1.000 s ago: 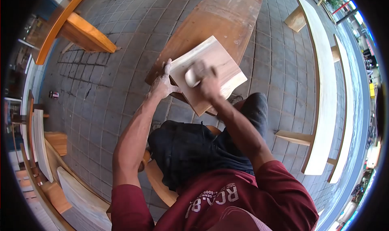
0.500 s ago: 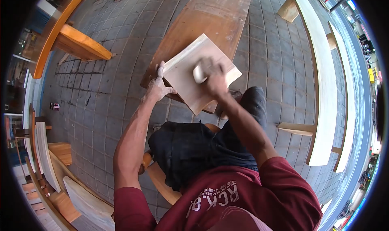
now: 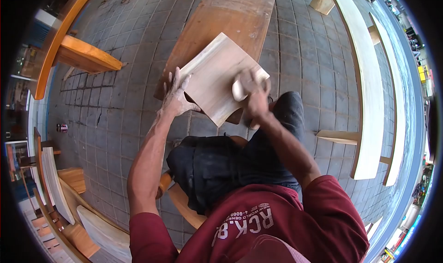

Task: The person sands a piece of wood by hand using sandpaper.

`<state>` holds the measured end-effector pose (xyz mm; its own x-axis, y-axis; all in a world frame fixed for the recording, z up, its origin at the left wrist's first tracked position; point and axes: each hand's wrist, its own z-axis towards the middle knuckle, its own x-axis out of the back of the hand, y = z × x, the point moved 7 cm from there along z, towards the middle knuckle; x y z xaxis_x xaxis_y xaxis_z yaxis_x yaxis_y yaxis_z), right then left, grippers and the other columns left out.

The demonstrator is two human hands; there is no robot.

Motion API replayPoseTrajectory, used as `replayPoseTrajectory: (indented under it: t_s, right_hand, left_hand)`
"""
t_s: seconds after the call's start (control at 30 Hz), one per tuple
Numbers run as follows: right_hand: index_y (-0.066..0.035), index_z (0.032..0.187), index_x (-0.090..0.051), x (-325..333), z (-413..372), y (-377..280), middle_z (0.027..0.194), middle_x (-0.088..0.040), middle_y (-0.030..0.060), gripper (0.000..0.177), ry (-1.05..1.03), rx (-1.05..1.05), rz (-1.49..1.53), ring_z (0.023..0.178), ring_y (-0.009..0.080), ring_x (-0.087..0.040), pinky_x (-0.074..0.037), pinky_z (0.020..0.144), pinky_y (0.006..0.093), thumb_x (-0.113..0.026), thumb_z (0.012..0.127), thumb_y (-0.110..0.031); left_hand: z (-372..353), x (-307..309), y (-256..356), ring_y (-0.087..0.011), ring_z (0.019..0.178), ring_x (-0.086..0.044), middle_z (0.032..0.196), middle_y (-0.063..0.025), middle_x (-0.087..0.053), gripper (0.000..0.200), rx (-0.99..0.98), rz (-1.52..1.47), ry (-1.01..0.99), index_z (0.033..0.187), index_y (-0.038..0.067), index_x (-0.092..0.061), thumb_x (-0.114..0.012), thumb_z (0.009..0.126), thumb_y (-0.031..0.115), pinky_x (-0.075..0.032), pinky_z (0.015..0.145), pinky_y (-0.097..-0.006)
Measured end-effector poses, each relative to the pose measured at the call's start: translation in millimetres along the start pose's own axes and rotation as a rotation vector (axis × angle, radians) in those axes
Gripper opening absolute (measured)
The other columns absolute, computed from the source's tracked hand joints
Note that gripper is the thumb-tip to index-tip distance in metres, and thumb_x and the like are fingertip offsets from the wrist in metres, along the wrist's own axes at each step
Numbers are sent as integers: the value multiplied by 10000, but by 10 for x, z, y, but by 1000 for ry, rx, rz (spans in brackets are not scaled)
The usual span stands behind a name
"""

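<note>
A pale, slightly curved wooden board [image 3: 212, 76] lies at an angle across the brown wooden bench. At its left corner my left hand [image 3: 174, 99] grips the edge, fingers spread upward and the thumb along the lower side; dust whitens the fingers. My right hand [image 3: 258, 94] is closed around a pale curved pad [image 3: 238, 91] that looks like folded sandpaper, pressed to the right part of the board. Motion blurs the right fingers somewhat.
The brown wooden bench [image 3: 230, 16] extends away from me over grey paving [image 3: 304, 64]. Long pale benches [image 3: 364, 92] stand at right, and an orange-varnished bench [image 3: 87, 53] is at upper left. Wooden pieces [image 3: 60, 184] are gathered at lower left.
My right hand has moved with the pale sandpaper from the board's middle toward its right edge. My left hand stays at the left corner, its fingers now more spread.
</note>
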<state>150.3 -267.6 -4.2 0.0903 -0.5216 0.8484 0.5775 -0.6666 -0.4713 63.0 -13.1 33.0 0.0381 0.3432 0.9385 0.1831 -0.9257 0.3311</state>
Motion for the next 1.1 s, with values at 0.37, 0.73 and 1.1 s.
replayPoseTrajectory:
  t_s: [0.37,0.73,1.1]
  right_hand:
    - [-218,1491,-450,437,-126,311,1593,-363,27,717,-59,55,-138,1525,272,-185,-44,1153,619,-610,803,-95]
    - [-272,1449,-500,42,-623,-685,1597,-359,-47,667,-273,303,54,1516,201,-230,-90,1141,637,-652,805,-196]
    - [-145,1476,-448,-95,-358,-661,1564,-399,70,762,-76,107,44,1512,218,-238,-111,1128,635,-673,749,-115]
  left_hand:
    - [-7,-79,233,-314,1531,-43,1660,-77,-127,1129,-139,88,-79,1486,111,-438,-854,564,611,-101,1192,-644]
    - [32,-180,155,-303,1534,-7,1665,-66,-96,1111,-147,28,-84,1506,114,-403,-832,610,610,-113,1178,-667]
    - [78,-271,6,-291,1532,-62,1657,-8,-148,524,-215,-14,-6,1478,129,-436,-532,986,282,-189,1174,-629]
